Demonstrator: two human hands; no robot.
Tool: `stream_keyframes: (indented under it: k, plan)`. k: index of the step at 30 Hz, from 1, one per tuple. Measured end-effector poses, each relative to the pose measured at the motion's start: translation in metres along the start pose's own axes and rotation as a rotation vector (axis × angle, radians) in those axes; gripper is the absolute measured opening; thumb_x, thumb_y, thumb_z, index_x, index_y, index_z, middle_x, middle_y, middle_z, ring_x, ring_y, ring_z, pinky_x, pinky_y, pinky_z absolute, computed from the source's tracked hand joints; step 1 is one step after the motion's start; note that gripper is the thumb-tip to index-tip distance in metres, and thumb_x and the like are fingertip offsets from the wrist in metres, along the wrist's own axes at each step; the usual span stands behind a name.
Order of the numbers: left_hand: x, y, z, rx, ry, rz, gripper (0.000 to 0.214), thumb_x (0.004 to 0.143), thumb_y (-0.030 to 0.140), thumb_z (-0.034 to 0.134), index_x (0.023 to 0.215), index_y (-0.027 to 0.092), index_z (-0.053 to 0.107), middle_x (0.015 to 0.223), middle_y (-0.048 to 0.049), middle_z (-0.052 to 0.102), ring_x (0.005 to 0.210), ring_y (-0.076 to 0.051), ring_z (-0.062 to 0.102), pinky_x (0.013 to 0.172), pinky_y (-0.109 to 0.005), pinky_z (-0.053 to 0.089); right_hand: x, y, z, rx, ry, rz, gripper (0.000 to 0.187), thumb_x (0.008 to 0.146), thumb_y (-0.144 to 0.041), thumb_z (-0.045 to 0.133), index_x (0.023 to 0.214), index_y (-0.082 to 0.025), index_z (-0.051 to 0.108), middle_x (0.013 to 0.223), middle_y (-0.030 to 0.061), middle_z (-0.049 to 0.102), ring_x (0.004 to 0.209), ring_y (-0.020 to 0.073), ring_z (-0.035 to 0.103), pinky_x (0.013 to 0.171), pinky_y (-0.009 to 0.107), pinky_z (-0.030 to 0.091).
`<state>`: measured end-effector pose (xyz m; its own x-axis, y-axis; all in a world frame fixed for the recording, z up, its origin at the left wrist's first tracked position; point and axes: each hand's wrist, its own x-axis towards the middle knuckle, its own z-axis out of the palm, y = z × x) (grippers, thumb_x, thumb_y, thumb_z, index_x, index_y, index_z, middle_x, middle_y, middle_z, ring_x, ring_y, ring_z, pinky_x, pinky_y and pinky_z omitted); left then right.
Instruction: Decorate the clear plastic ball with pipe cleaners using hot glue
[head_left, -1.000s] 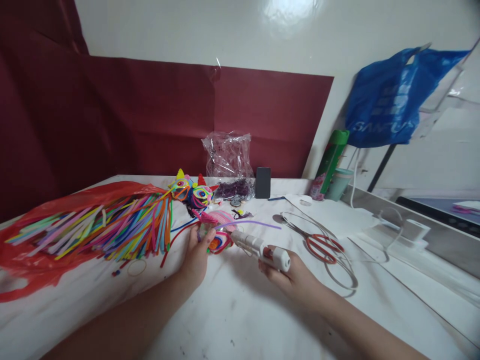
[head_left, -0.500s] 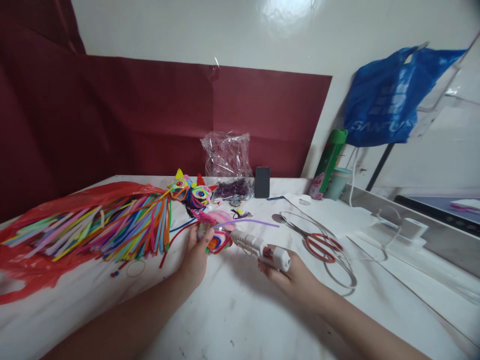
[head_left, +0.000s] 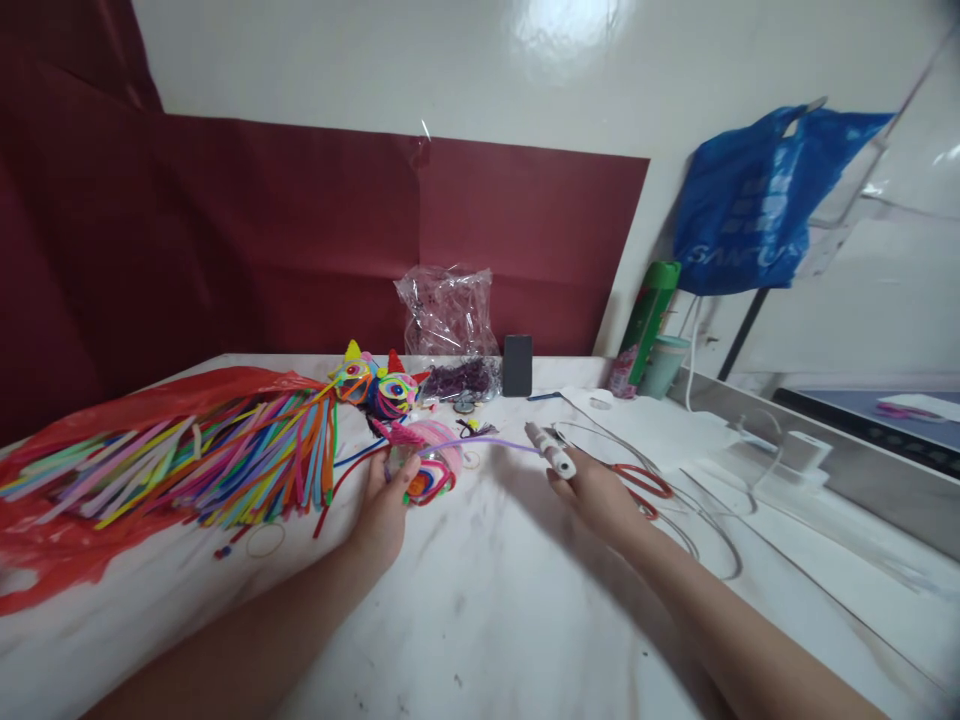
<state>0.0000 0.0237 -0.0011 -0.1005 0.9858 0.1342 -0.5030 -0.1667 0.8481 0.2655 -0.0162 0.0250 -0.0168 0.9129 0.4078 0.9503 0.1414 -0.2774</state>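
My left hand [head_left: 386, 510] grips the left side of a pink pipe-cleaner figure [head_left: 435, 450] with ringed coils like an eye in red, white, blue and orange. A purple pipe cleaner [head_left: 487, 442] stretches from it to the right. In my right hand [head_left: 589, 485] is a white glue gun [head_left: 551, 450], held above the table and apart from the figure. Scissors [head_left: 645, 482] with red-orange handles lie partly hidden behind my right hand. Two finished-looking figures [head_left: 352, 380] with eyes and pointed ears stand behind the pink one.
Many coloured pipe cleaners [head_left: 262, 450] lie on a red plastic bag [head_left: 82, 550] at left. A clear bag [head_left: 450, 310], a black phone [head_left: 517, 366] and a green can [head_left: 652, 310] stand at the back. Grey cable [head_left: 720, 510] loops at right; a blue bag [head_left: 742, 200] hangs above.
The glue gun in my right hand has moved away from the pink figure, up and to the right, near the scissors. My left hand keeps its hold on the figure. The view has shifted slightly.
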Motion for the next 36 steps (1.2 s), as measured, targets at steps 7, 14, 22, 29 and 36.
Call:
stream_keyframes:
  k: [7,14,22,29,36]
  plan:
    - [-0.003,0.002,-0.002,0.050,-0.041,0.014,0.048,0.068,0.039,0.076,0.108,0.023,0.055,0.100,-0.0016,0.067,0.090,-0.017,0.064,0.081,-0.029,0.048,0.001,0.019,0.015,-0.183,-0.096,-0.010,0.008,0.075,-0.009,0.061,0.076,-0.017,0.060,0.081,0.0106,0.068,0.080,0.0233,0.064,0.064,0.028,0.043]
    - [-0.007,-0.002,0.004,0.101,-0.034,0.030,0.059,0.064,0.036,0.079,0.115,0.023,0.053,0.104,-0.0023,0.066,0.092,-0.017,0.064,0.080,-0.027,0.048,0.002,0.025,-0.036,-0.108,0.055,-0.018,0.018,0.078,-0.015,0.059,0.095,-0.020,0.064,0.097,0.0137,0.068,0.090,0.0293,0.064,0.075,0.039,0.049]
    - [-0.021,-0.015,0.011,0.233,-0.075,-0.045,0.071,0.059,0.036,0.081,0.123,0.025,0.051,0.103,-0.0040,0.066,0.076,-0.015,0.063,0.066,-0.025,0.049,-0.023,-0.050,-0.009,0.304,0.276,-0.576,0.023,0.092,-0.022,0.050,0.114,-0.019,0.053,0.101,0.0132,0.067,0.092,0.0241,0.064,0.080,0.038,0.052]
    - [-0.026,-0.013,0.015,0.287,-0.088,-0.080,0.075,0.060,0.038,0.080,0.127,0.025,0.048,0.104,-0.0059,0.066,0.080,-0.018,0.064,0.065,-0.026,0.051,-0.029,-0.055,0.015,0.395,0.227,-0.581,0.018,0.093,-0.012,0.043,0.095,-0.019,0.059,0.086,0.0083,0.066,0.075,0.0163,0.064,0.065,0.025,0.051]
    - [-0.025,-0.017,0.010,0.295,-0.118,-0.043,0.070,0.064,0.037,0.078,0.127,0.026,0.048,0.106,-0.0052,0.066,0.088,-0.020,0.065,0.072,-0.028,0.052,-0.032,-0.058,0.023,0.428,0.170,-0.553,0.022,0.090,-0.008,0.041,0.099,-0.019,0.058,0.092,0.0093,0.064,0.080,0.0162,0.063,0.068,0.025,0.052]
